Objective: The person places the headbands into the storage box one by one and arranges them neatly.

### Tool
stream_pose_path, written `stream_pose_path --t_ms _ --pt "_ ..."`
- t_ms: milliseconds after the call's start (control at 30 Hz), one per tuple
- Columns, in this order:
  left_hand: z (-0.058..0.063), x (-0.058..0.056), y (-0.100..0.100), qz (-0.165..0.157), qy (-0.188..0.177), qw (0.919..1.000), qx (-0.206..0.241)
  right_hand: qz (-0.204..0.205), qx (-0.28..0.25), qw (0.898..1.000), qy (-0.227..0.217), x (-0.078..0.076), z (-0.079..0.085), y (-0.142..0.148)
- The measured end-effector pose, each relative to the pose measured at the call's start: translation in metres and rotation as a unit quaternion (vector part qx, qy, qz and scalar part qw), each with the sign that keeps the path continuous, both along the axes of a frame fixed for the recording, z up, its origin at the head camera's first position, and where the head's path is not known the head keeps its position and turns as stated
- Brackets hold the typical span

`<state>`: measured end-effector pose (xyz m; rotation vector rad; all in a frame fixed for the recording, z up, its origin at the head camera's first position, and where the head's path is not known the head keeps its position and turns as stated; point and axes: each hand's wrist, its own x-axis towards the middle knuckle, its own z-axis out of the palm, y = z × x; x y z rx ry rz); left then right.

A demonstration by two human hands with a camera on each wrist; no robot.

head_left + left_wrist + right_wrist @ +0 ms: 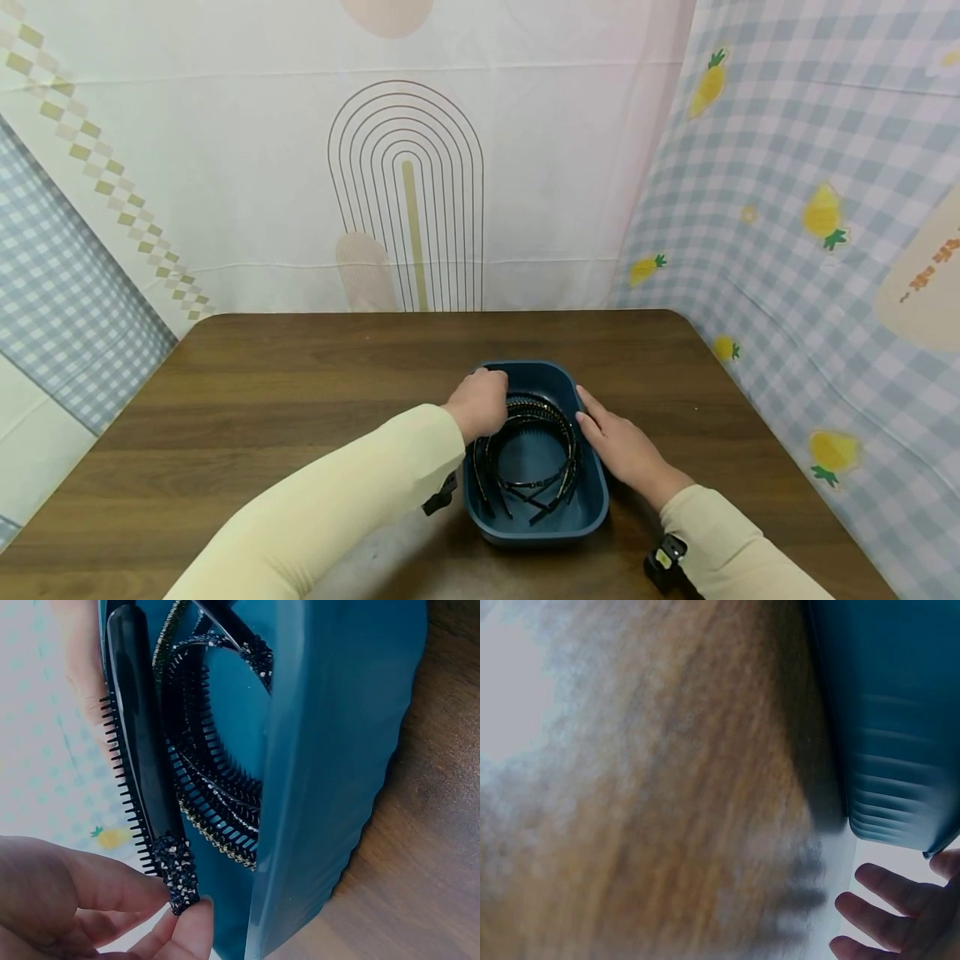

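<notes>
A dark blue plastic bin point(551, 532) stands on the wooden table point(262, 392) and holds several black toothed headbands point(534, 414). My left hand point(489, 390) reaches into the bin's far left corner. In the left wrist view its fingertips point(191, 930) pinch the rhinestone-studded end of one black headband point(142, 765), which is raised beside the bin wall point(322, 787). My right hand point(594, 418) lies flat with straight fingers against the bin's right side. Its fingers point(889, 904) show beside the ribbed bin wall point(900, 712) in the right wrist view.
Patterned cloth backdrops point(405, 167) close off the table at the back and on both sides. Bare table surface stretches to the left of the bin and behind it. The right table edge point(757, 400) lies close to my right hand.
</notes>
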<state>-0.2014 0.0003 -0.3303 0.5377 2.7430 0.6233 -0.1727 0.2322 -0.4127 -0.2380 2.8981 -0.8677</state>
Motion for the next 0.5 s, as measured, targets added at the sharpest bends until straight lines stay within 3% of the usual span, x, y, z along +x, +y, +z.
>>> stream_pose_path --t_ms 267,500 --pt "-0.0035 -0.0014 0.0057 -0.008 -0.013 0.9997 -0.021 -0.001 0.002 1.0 0.001 0.0006 -0.0001 0.0001" --pt "-0.004 -0.0015 0.0076 -0.004 -0.026 0.9996 -0.013 -0.001 -0.001 1.0 0.004 0.0003 -0.0007 0.0008"
